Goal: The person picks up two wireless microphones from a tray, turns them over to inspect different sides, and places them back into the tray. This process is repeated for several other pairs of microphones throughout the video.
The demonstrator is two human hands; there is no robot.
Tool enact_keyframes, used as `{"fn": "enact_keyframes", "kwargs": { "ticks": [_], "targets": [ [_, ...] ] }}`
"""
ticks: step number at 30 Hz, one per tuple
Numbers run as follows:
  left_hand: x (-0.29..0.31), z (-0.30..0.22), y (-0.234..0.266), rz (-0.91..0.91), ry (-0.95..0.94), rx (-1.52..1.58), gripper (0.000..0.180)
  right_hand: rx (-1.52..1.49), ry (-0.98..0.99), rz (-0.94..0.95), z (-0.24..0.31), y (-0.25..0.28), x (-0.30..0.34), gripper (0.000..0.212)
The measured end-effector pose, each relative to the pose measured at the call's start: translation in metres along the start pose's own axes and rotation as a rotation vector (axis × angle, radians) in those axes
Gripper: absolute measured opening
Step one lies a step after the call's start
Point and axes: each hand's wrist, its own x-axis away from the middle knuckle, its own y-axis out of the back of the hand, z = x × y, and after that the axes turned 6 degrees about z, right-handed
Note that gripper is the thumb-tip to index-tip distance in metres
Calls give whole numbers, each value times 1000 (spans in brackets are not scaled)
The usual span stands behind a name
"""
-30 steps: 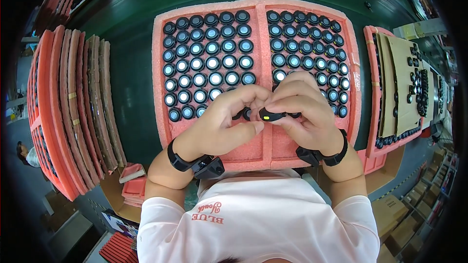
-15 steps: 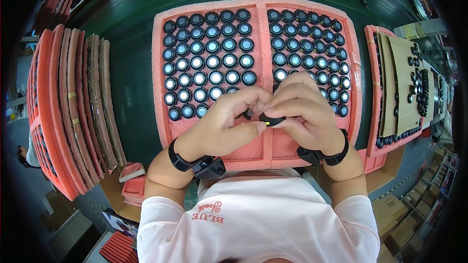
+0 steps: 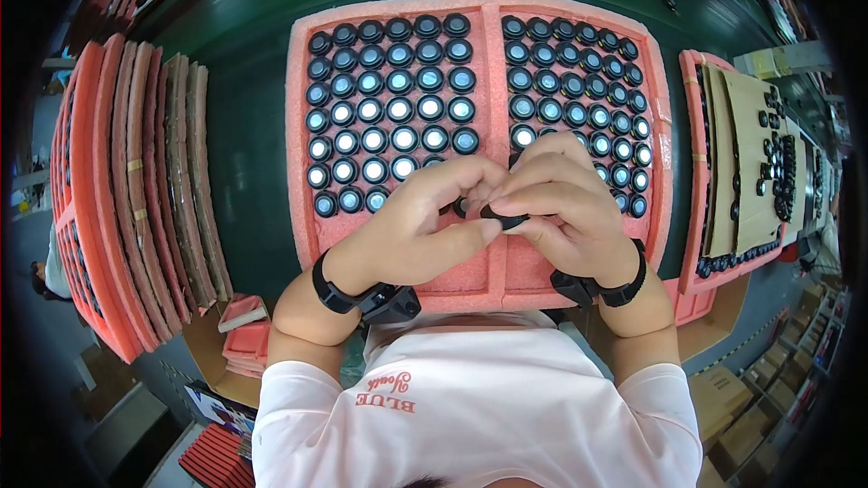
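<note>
Though small, black part in the pinch of left hand and right hand; red lettering on shirt.

T-shirt — pale pink, near white; short sleeves, small red lettering, part script, part block capitals. Black left wrist strap and right wrist strap — chunky black modules attached. Left hand, right hand bare.

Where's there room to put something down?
On the green table, between the pink tray and the left foam stack, or beyond the tray's far edge. Crowded: the tray's rows of black round pieces, and the near middle under the left hand and right hand.
</note>
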Motion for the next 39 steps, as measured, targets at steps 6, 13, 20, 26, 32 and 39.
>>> {"fn": "enact_keyframes", "kwargs": {
  "ticks": [6,13,20,26,32,39],
  "targets": [
    [10,-21,-6,-156,88,-428,34,73,45,1,8,-4,-2,33],
    [75,-38,10,-479,-29,-840,39,29,-32,-64,6,-6,2,46],
    [129,-12,18,-536,103,-1166,36,26,-15,-7,8,-7,-2,43],
    [133,5,14,-497,337,-1302,38,33,-21,-8,7,-10,0,41],
    [130,10,19,-542,342,-1343,38,25,-35,8,6,-10,0,41],
    [132,9,20,-578,306,-1307,39,17,-65,23,5,-10,0,40]
  ]
}}
